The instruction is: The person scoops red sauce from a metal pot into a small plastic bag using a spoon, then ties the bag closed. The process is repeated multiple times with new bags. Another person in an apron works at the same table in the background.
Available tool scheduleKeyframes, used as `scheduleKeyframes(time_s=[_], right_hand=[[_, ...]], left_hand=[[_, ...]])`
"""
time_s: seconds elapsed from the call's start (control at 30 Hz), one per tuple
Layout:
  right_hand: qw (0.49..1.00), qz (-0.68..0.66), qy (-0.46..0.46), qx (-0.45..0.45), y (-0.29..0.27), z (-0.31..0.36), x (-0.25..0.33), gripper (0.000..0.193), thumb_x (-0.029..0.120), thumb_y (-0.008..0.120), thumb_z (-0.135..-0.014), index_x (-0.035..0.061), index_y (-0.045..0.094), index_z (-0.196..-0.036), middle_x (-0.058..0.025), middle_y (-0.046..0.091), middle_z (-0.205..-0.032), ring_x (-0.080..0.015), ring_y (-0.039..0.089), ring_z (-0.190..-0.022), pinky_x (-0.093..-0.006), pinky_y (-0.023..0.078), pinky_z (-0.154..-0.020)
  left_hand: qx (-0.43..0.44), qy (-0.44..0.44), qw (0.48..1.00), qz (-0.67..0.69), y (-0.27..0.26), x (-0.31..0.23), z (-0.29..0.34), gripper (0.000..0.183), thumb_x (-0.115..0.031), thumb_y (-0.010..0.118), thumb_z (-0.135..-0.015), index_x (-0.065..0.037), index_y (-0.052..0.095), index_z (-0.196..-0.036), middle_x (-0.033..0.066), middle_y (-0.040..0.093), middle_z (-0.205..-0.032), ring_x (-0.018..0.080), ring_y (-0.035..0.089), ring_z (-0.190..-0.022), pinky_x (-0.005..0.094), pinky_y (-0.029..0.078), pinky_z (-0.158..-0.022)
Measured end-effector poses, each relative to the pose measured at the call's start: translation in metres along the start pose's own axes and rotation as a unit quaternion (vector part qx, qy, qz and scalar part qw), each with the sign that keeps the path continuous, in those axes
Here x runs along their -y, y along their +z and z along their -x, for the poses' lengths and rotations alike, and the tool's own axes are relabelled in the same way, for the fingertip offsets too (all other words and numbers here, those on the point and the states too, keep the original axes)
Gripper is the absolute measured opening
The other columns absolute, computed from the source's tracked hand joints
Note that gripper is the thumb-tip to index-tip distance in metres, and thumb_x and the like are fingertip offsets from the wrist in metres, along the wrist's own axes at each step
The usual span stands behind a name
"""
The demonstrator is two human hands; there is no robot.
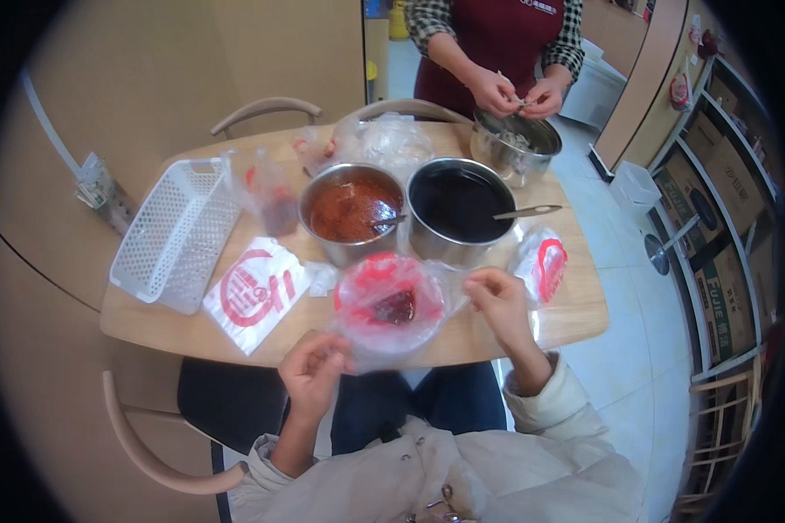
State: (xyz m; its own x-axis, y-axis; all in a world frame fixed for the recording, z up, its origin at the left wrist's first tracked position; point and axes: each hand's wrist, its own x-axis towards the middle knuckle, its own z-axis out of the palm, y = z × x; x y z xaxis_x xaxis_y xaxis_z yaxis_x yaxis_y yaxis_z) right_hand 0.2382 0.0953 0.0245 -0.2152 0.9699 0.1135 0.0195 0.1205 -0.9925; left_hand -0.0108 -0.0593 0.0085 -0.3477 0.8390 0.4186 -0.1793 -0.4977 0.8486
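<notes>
Between my hands, at the near side of the table, a clear plastic bag (366,321) is spread out with a small pool of dark red sauce (396,306) inside. Red and pink show around the sauce; whether this is print on the bag or a dish beneath it, I cannot tell. My left hand (312,370) pinches the bag's near left edge. A corner at the right is pinched by my right hand (500,303). Just beyond the bag stand a steel pot of red chili sauce (344,209) and a steel pot of dark liquid (458,200), each with a utensil in it.
A white perforated basket (170,231) is at the left, beside a flat printed bag (257,292). A tied bag of sauce (275,209) stands near the pots. Across the table, a person (506,52) handles food over a steel bowl (541,157). Another printed bag (542,266) lies right.
</notes>
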Motion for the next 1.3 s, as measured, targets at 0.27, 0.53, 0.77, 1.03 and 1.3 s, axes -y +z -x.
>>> scheduleKeyframes(time_s=[0.27,0.53,0.77,1.03,1.3], right_hand=[[0.939,0.066,-0.325,0.090,0.032,0.023,0.115,0.024,-0.002,0.067,-0.084,-0.0045,0.066,-0.108,-0.0118,0.068,-0.088,-0.0161,0.067,-0.074,-0.0264,0.054,-0.066],[0.894,0.102,-0.436,-0.012,0.030,0.019,0.085,0.033,0.006,0.072,-0.080,-0.0026,0.065,-0.111,-0.0226,0.064,-0.117,-0.0339,0.065,-0.102,-0.0363,0.052,-0.086],[0.900,0.313,-0.298,-0.052,0.002,0.041,-0.027,0.023,0.002,0.070,-0.076,0.0002,0.068,-0.099,-0.0187,0.066,-0.103,-0.0336,0.067,-0.089,-0.0367,0.055,-0.076],[0.873,0.351,-0.334,-0.061,0.002,0.042,-0.041,0.012,0.006,0.071,-0.074,0.0047,0.067,-0.086,-0.0095,0.067,-0.092,-0.0252,0.067,-0.079,-0.0344,0.054,-0.069],[0.871,0.354,-0.337,-0.056,-0.003,0.041,-0.043,0.011,0.006,0.071,-0.074,0.0049,0.067,-0.084,-0.0079,0.067,-0.087,-0.0236,0.066,-0.076,-0.0337,0.052,-0.065]], left_hand=[[0.198,0.121,0.933,-0.276,0.069,-0.062,-0.065,0.053,-0.007,0.079,-0.078,-0.003,0.059,-0.127,0.0089,0.061,-0.115,0.0136,0.063,-0.081,0.0266,0.052,-0.070],[0.047,0.070,0.969,-0.231,0.059,-0.128,-0.212,0.022,-0.023,0.076,-0.086,-0.004,0.070,-0.094,0.0026,0.065,-0.082,0.0080,0.060,-0.072,0.0243,0.049,-0.064],[0.003,0.178,0.947,-0.268,0.015,-0.137,-0.352,0.024,-0.026,0.073,-0.089,-0.003,0.067,-0.095,-0.0015,0.062,-0.080,0.0063,0.055,-0.068,0.0231,0.044,-0.060],[-0.134,0.089,0.933,-0.323,-0.108,-0.040,-0.454,0.020,-0.027,0.071,-0.090,-0.008,0.066,-0.095,-0.0029,0.056,-0.070,0.0059,0.052,-0.061,0.0236,0.040,-0.053],[-0.004,-0.072,0.770,-0.634,-0.146,0.022,-0.439,0.038,-0.025,0.076,-0.081,-0.003,0.064,-0.110,0.0081,0.065,-0.087,0.0192,0.064,-0.078,0.0328,0.052,-0.071]])
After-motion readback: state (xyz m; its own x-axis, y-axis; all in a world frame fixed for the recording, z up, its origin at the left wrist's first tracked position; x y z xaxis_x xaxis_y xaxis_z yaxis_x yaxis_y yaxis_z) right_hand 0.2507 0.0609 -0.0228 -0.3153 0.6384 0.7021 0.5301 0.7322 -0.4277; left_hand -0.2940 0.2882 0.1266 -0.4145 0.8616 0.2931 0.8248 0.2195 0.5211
